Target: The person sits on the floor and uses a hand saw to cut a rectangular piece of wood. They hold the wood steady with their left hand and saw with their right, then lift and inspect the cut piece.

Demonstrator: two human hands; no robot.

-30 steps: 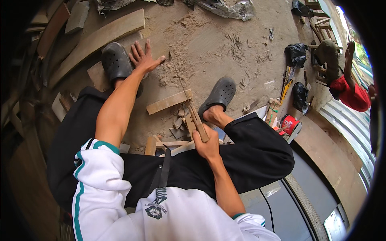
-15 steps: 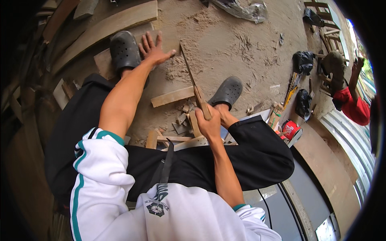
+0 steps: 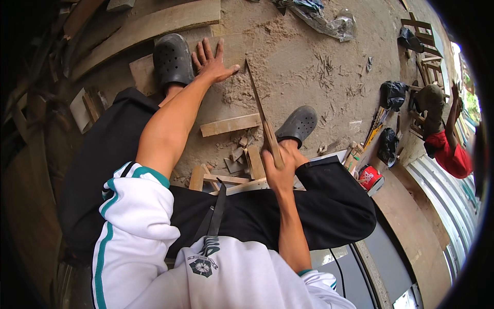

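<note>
My left hand [image 3: 212,66] lies flat with its fingers spread, just right of my left clog [image 3: 172,59]. Dust covers the surface beneath it, so I cannot tell where board ends and ground begins. In my right hand [image 3: 281,172] is the wooden handle of a handsaw [image 3: 257,98]. Its narrow dark blade points away from me, and the tip is near my left thumb. A short wooden block [image 3: 230,125] lies left of the saw, and my right clog [image 3: 297,125] is to the right of it.
Long planks [image 3: 149,33] lie at the far left. Wood offcuts [image 3: 252,162] are piled between my legs. A red can [image 3: 370,177] and black plastic bags [image 3: 392,95] stand to the right. Crumpled clear plastic [image 3: 334,26] lies far off. A person in red [image 3: 450,154] is at the right edge.
The whole view has shifted slightly, so most things appear a little further right. My left hand stays spread beside the clog, and my right hand still holds the saw.
</note>
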